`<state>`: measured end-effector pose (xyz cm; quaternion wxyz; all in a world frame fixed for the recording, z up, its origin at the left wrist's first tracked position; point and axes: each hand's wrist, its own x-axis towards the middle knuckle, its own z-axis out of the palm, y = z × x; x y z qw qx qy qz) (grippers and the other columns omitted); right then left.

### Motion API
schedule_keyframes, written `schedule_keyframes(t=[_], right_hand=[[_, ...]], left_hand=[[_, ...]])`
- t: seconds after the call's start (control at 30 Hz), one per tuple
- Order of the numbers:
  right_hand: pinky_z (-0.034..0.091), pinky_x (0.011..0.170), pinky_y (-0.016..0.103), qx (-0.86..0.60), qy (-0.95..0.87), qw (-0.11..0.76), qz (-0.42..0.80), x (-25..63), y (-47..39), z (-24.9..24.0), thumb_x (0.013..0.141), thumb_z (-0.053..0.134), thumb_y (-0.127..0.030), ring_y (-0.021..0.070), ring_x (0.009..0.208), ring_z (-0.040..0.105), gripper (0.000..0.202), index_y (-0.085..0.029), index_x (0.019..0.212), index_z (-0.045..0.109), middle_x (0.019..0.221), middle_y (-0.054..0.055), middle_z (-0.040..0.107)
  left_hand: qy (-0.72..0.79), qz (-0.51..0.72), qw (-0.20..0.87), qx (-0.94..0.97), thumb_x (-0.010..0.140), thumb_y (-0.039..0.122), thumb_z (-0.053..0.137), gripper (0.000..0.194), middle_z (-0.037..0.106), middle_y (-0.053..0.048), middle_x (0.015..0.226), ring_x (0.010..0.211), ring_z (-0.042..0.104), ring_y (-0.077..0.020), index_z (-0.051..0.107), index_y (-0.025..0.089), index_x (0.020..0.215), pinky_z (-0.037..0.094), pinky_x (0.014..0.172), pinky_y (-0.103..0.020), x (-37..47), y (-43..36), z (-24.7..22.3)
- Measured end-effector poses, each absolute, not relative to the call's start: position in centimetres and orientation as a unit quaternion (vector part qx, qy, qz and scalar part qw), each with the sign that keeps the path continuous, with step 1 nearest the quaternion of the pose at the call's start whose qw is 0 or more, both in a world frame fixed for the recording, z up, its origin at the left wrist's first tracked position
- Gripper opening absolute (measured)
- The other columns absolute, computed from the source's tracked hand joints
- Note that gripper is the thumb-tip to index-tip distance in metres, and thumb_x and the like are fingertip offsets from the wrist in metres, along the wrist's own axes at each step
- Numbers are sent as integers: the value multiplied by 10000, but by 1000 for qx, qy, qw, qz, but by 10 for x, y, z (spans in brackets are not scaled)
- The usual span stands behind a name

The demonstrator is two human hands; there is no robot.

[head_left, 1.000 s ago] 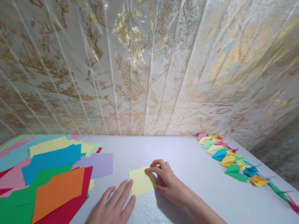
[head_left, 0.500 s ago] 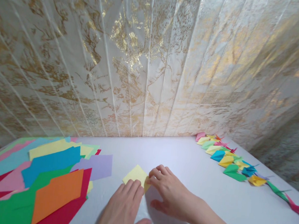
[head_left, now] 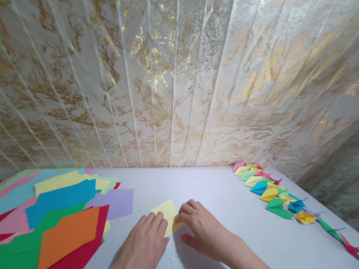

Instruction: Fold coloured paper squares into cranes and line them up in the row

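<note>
A small sheet of pale yellow paper (head_left: 167, 211) lies on the white table with one corner pointing away from me. My left hand (head_left: 145, 242) holds its lower left side down, fingertips on the paper and thumb drawn in by the near corner. At the right corner, the bent fingers of my right hand (head_left: 201, 226) pinch the paper's edge, with the thumb lower down and apart from them. The fingers hide part of the sheet, so its folds are hard to make out.
Coloured paper sheets, including an orange sheet (head_left: 69, 236) and a purple sheet (head_left: 118, 202), overlap on the left. Folded paper pieces, including a green one (head_left: 279, 208), line the table's right edge. A patterned gold and white curtain (head_left: 158, 86) hangs behind the table.
My left thumb has drawn in towards the fingers. The left hand sits slightly further left, and the yellow paper appears slightly further right. My right fingers stay at its right corner.
</note>
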<state>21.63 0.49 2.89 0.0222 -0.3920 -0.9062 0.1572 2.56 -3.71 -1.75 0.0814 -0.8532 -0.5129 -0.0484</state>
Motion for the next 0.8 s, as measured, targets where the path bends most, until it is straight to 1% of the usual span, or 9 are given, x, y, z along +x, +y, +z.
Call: schedule_keyframes(t=[0.07, 0.23, 0.33, 0.43, 0.5, 0.53, 0.6, 0.63, 0.8], right_hand=[[432, 940, 383, -385, -909, 39, 155, 215, 6, 24, 802, 739, -176, 258, 1046, 547, 254, -171, 1048, 676, 1081, 74, 661], [425, 868, 351, -335, -926, 109, 133, 209, 11, 0, 780, 766, -163, 238, 1000, 550, 312, -183, 1072, 658, 1130, 68, 649], [408, 804, 315, -296, -938, 132, 120, 208, 13, -10, 863, 668, -113, 199, 905, 567, 109, -184, 946, 664, 1009, 44, 674], [402, 772, 287, -256, -950, 123, 132, 212, 14, -5, 920, 607, -108, 172, 834, 579, 115, -191, 867, 666, 932, 26, 683], [408, 780, 272, -244, -951, 108, 154, 215, 13, 3, 933, 610, -123, 166, 834, 595, 109, -192, 873, 671, 929, 24, 691], [412, 789, 267, -245, -950, 101, 165, 217, 12, 7, 941, 604, -127, 166, 839, 604, 111, -189, 878, 672, 928, 26, 694], [418, 807, 267, -256, -946, 87, 180, 216, 12, 13, 963, 583, -149, 169, 842, 616, 125, -183, 884, 674, 916, 33, 700], [420, 812, 268, -269, -941, 85, 187, 215, 13, 14, 968, 582, -167, 172, 842, 622, 124, -180, 889, 677, 904, 36, 704], [430, 699, 208, -384, -881, 90, 262, 199, 26, 9, 900, 677, -183, 148, 789, 649, 64, -186, 961, 697, 912, 23, 727]], left_hand=[[-510, -46, 81, -855, 898, 107, 566, 139, 673, -79, 886, 838, 636, -288, 688, 171, 915, 534, 751, -451, 26, -36, -19], [-515, -64, 59, -853, 908, 9, 493, 245, 676, -56, 832, 780, 640, -238, 677, 167, 869, 499, 719, -376, 27, -34, -13], [-517, -93, 16, -851, 948, 75, 505, 216, 675, -8, 821, 766, 639, -187, 650, 196, 842, 485, 705, -315, 25, -38, -5], [-500, -119, -25, -858, 960, 155, 539, 163, 694, 21, 901, 843, 647, -161, 648, 232, 867, 486, 735, -283, 14, -47, -5], [-464, -143, -27, -874, 927, 201, 597, 93, 709, 14, 1055, 949, 648, -183, 665, 259, 953, 494, 797, -306, 2, -56, -14], [-434, -160, -7, -887, 886, 241, 651, 123, 707, -1, 1127, 991, 645, -211, 670, 267, 1004, 498, 809, -326, -5, -60, -19], [-413, -147, 72, -896, 838, 309, 714, 399, 670, -68, 1280, 1105, 620, -272, 622, 265, 1223, 500, 872, -377, -19, -67, -31], [-398, -144, 111, -899, 836, 337, 720, 463, 662, -85, 1300, 1118, 613, -278, 598, 258, 1275, 499, 876, -376, -24, -69, -36], [-376, -151, 162, -900, 850, 453, 690, 488, 655, -88, 1297, 1148, 592, -274, 596, 256, 1287, 501, 896, -350, -31, -68, -47]])
